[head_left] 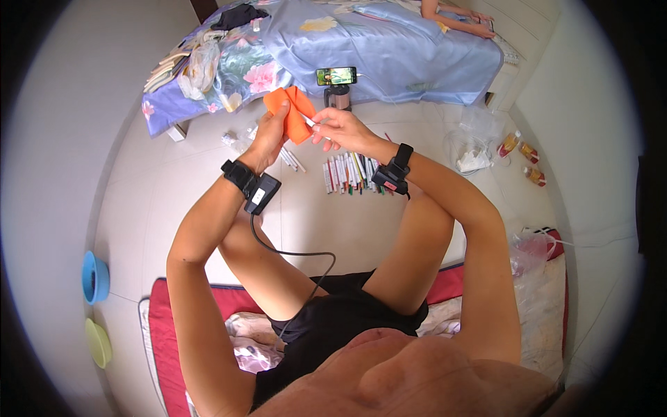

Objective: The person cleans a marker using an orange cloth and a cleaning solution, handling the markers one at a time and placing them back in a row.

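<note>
My left hand (272, 131) grips an orange pouch (296, 122), its thumb lying across the front. Between the fingertips of my right hand (341, 129) is a white marker pen (308, 121), its far end at the pouch and slanting up to the left. Whether that tip is inside the pouch cannot be made out. Below my right hand, many white-barrelled markers (346, 173) with coloured ends lie side by side on the tiled floor. A few more markers (293, 159) lie just under my left wrist. Both wrists wear black straps with small boxes.
A phone (336, 76) leans on a dark mug (338, 98) before the bed (396, 68), where another person's hands (482, 28) rest. Right: drink bottles (527, 152), a coiled white cable (471, 159). Left: a blue basin (95, 278), a green basin (98, 344). A cable (292, 254) crosses my lap.
</note>
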Demonstrator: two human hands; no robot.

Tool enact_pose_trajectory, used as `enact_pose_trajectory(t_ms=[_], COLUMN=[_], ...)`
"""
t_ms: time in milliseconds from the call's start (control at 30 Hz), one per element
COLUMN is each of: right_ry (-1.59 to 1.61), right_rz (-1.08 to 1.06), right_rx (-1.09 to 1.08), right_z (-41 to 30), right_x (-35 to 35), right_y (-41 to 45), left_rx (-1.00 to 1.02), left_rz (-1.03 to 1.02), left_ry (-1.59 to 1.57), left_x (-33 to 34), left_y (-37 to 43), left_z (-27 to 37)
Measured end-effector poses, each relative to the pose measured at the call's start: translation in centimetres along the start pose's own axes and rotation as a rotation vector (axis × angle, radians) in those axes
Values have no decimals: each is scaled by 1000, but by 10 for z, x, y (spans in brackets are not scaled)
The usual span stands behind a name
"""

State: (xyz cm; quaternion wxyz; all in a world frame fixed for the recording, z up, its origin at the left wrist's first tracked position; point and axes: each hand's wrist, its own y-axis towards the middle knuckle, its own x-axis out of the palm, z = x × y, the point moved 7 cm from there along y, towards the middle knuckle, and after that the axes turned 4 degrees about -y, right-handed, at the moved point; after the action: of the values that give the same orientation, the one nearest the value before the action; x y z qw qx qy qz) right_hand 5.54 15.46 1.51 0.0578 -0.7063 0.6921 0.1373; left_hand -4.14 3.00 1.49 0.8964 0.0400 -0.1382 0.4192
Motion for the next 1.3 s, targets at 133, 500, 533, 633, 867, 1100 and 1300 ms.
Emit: enact_pose_trajectory(t_ms=[133, 500, 533, 633, 867, 1100, 1300], right_ry=[-46, -88, -99, -105, -97, -146, -115], right_rz=[-13, 56, 37, 5, 6, 33, 4], right_rx=[64, 34, 50, 73, 102, 55, 71], right_z=[6, 14, 14, 14, 15, 10, 13], right_x=[9, 7, 9, 16, 19, 14, 11], right_y=[4, 19, 18, 16, 12, 12, 9], left_rx=[-86, -6, -1, 31, -92, -76, -15], left_rz=[-102, -51, -55, 6, -78, -141, 0], left_ry=[-66, 71, 46, -61, -12, 47, -73], left_x=[-6, -3, -9, -27, -14, -4, -16], left_y=[3, 0, 2, 3, -5, -7, 0], left_z=[-12, -22, -18, -11, -30, -27, -12])
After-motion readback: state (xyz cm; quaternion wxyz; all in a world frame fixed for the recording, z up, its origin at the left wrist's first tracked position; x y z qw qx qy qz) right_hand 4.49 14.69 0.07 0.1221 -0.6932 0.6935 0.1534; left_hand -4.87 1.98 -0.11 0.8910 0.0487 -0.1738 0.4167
